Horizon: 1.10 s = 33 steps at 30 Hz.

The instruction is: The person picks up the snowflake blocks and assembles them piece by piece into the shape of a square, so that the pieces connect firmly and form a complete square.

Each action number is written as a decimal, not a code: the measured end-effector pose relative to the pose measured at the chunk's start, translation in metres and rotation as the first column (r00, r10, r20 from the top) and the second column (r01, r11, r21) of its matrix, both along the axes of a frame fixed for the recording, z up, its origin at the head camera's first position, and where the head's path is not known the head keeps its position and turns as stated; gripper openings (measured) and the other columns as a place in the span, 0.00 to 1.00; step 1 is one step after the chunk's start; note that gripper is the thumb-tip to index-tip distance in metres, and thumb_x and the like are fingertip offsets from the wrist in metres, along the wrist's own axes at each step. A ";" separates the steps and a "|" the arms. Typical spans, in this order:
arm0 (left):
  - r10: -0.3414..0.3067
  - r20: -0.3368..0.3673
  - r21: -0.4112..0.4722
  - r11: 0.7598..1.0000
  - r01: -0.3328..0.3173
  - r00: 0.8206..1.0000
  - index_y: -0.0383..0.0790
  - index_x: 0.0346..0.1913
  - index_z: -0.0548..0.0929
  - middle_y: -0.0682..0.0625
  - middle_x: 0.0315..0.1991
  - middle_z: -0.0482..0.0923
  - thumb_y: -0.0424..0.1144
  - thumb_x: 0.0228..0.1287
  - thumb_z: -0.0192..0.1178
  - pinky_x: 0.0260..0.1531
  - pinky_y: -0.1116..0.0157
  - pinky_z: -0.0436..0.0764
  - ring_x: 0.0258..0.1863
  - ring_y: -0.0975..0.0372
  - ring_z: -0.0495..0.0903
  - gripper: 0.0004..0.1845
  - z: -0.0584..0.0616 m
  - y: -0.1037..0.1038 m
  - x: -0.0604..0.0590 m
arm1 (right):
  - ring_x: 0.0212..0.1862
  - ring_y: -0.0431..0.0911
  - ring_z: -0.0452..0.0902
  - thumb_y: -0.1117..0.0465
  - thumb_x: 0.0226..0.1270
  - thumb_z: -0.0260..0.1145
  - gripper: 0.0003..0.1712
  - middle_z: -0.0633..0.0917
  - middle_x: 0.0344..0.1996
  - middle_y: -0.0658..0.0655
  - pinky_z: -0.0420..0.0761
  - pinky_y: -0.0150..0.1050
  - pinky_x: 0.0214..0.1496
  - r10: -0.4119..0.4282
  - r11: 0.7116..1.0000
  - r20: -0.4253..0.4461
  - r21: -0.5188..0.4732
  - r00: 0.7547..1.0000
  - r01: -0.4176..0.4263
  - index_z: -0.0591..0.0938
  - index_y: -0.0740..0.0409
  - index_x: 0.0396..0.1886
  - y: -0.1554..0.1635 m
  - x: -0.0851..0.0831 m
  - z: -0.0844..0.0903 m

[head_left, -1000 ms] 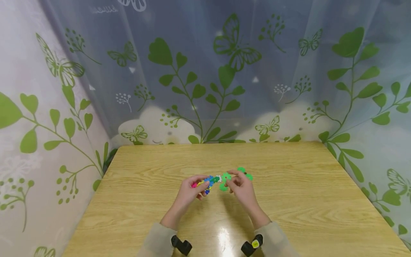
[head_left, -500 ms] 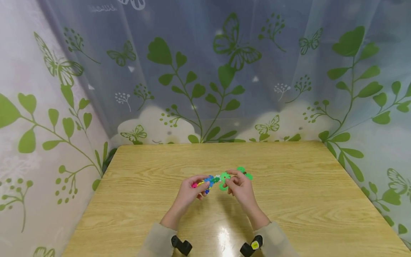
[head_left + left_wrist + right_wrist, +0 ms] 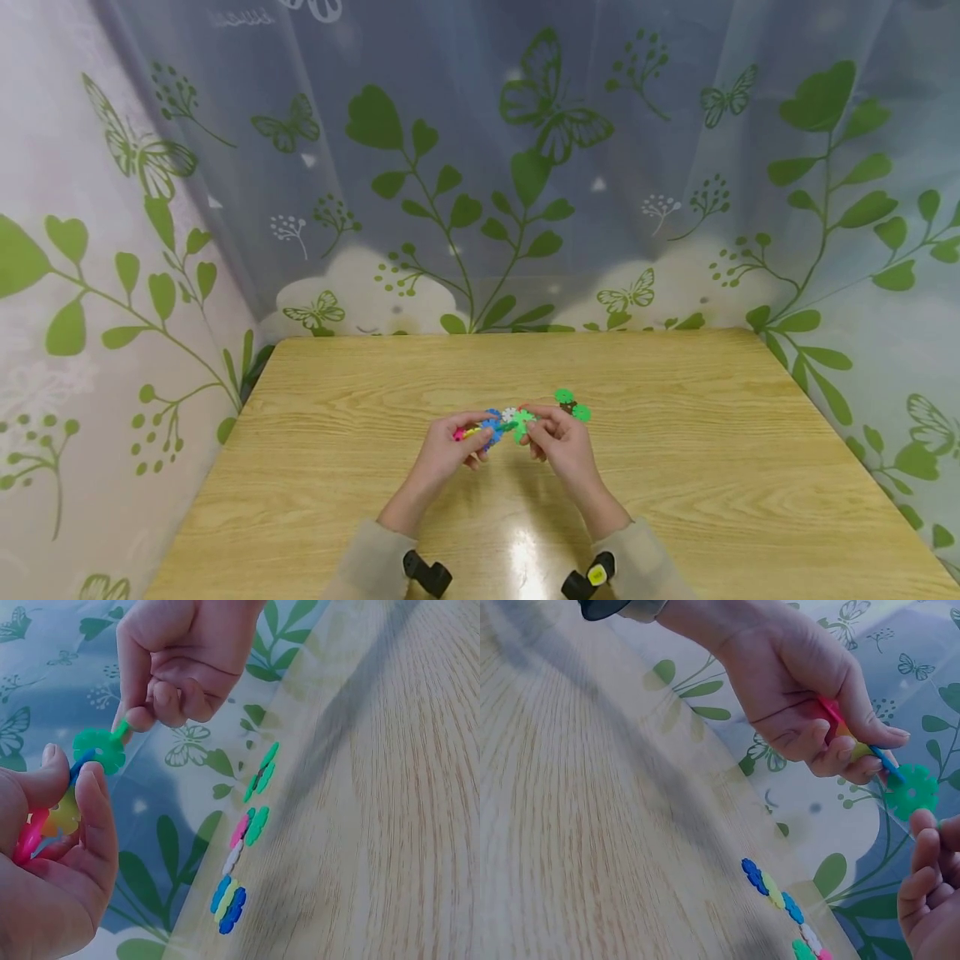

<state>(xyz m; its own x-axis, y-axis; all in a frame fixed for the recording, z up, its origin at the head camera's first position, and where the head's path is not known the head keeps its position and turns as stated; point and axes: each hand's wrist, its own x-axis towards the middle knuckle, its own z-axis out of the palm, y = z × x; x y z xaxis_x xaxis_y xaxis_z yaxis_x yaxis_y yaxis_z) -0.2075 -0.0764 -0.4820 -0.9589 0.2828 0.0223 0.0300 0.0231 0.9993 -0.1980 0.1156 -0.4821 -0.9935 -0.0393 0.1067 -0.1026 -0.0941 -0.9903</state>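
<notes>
Above wooden counter (image 3: 675, 467) I see left grip (image 3: 444, 450) clamping multicoloured plastic disc cluster (image 3: 480, 429); right grip (image 3: 561, 442) pinching green flower-shaped disc (image 3: 521, 421).

Left hand (image 3: 450, 446) and right hand (image 3: 561, 442) mid-table (image 3: 712, 467), linked discs (image 3: 498, 421) between, loose discs (image 3: 572, 403) seemingly just behind.

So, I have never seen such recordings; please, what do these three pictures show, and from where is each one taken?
No machine here: a person works with two bare hands. One camera sits on the head and looks down at the wooden table. Two more sit on the wrists and look sideways at the hands. The left hand grips a cluster of coloured flower-shaped discs. The right hand pinches a green disc against it. More loose discs lie on the table beyond the hands.
</notes>
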 end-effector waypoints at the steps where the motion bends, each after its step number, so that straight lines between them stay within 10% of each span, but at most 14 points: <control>1: 0.001 0.002 0.006 1.000 -0.001 1.000 0.31 0.53 0.79 0.47 0.29 0.78 0.39 0.62 0.62 0.20 0.65 0.82 0.20 0.63 0.77 0.19 0.000 0.000 0.000 | 0.18 0.42 0.70 0.73 0.64 0.58 0.13 0.81 0.21 0.57 0.68 0.27 0.18 0.003 1.000 -0.005 -0.014 1.000 -0.003 0.79 0.67 0.48 0.000 0.000 0.000; 18: -0.046 0.037 0.027 0.999 0.045 0.998 0.35 0.59 0.75 0.44 0.33 0.80 0.33 0.61 0.62 0.29 0.56 0.85 0.22 0.62 0.78 0.23 0.001 0.003 0.007 | 0.19 0.43 0.73 0.69 0.65 0.60 0.14 0.79 0.24 0.66 0.73 0.29 0.21 0.033 0.999 -0.098 0.035 0.995 -0.029 0.78 0.67 0.51 -0.002 0.002 0.004; 27: -0.143 0.029 0.040 0.989 0.142 0.989 0.32 0.61 0.71 0.47 0.34 0.80 0.36 0.66 0.58 0.39 0.43 0.79 0.32 0.52 0.81 0.23 0.024 -0.002 0.018 | 0.20 0.42 0.72 0.68 0.68 0.58 0.17 0.80 0.25 0.63 0.72 0.29 0.21 0.006 1.000 -0.048 0.006 0.999 -0.005 0.74 0.68 0.54 0.003 -0.002 0.003; 33: -0.151 0.061 0.074 0.987 0.146 0.987 0.32 0.60 0.73 0.44 0.35 0.81 0.42 0.68 0.55 0.37 0.50 0.82 0.32 0.51 0.82 0.23 0.011 -0.002 0.012 | 0.19 0.43 0.72 0.69 0.67 0.57 0.15 0.80 0.24 0.65 0.72 0.29 0.21 0.014 1.000 -0.011 -0.022 1.000 -0.014 0.72 0.73 0.51 0.004 -0.004 0.004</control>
